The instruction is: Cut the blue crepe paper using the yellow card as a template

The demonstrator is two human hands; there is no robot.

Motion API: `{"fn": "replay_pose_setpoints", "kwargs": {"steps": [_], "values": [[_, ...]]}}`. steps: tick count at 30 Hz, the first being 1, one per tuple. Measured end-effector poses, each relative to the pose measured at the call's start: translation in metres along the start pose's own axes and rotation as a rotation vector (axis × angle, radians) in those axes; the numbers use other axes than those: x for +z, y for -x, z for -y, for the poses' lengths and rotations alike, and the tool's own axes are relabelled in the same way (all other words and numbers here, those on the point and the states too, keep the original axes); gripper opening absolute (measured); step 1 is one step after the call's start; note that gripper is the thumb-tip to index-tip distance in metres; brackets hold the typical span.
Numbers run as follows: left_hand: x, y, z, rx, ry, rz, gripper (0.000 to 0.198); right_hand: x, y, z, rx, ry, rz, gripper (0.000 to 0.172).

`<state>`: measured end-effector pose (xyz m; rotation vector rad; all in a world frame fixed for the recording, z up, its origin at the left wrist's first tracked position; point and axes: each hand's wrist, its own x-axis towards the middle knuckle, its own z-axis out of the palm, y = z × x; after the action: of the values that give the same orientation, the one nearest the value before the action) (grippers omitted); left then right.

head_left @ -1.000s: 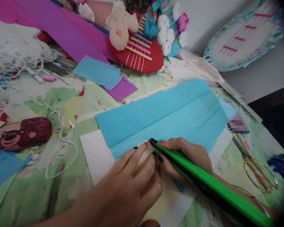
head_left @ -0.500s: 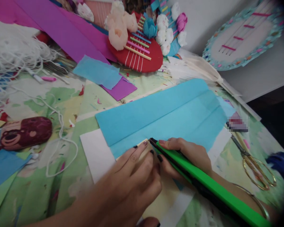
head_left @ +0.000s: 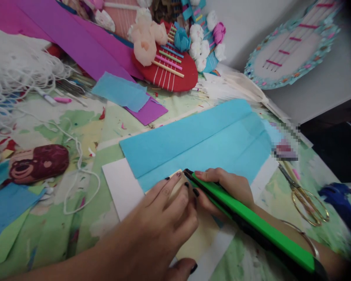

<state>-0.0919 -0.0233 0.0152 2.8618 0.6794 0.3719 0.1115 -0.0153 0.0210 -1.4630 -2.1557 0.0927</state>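
My left hand [head_left: 160,222] lies flat, fingers stretched, pressing a cream card [head_left: 203,238] that rests on a long blue crepe paper sheet [head_left: 199,144]. My right hand [head_left: 225,187] grips a green and black utility knife [head_left: 251,222], its tip at the card's far corner beside my left fingertips. A white sheet [head_left: 119,187] lies under the blue paper.
Gold-handled scissors [head_left: 305,201] lie to the right. A brown bear-shaped pouch [head_left: 39,164] and white string [head_left: 76,164] sit to the left. Purple paper [head_left: 76,39], a smaller blue piece [head_left: 119,91], a red oval craft with paper flowers [head_left: 169,66] and a round turquoise-rimmed board [head_left: 289,50] are farther back.
Both hands stay in place on the card and knife. The view has shifted slightly, so things appear a little to the left and higher.
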Motion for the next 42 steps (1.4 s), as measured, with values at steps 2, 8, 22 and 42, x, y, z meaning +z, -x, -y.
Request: {"fn": "replay_pose_setpoints", "kwargs": {"steps": [2, 8, 22, 42], "values": [[0.000, -0.001, 0.000, -0.023, -0.004, 0.000, 0.062, 0.001, -0.001, 0.002, 0.001, -0.003, -0.016, 0.004], [0.001, -0.002, 0.001, -0.011, 0.001, 0.002, 0.062, 0.003, -0.001, 0.002, -0.056, -0.015, -0.088, 0.004], [-0.001, -0.001, 0.001, -0.010, 0.029, 0.011, 0.061, 0.004, 0.011, -0.006, 0.021, -0.077, 0.025, 0.011], [0.002, 0.001, 0.001, -0.020, 0.032, 0.007, 0.060, -0.002, 0.016, -0.010, 0.034, -0.073, 0.110, 0.018]]}}
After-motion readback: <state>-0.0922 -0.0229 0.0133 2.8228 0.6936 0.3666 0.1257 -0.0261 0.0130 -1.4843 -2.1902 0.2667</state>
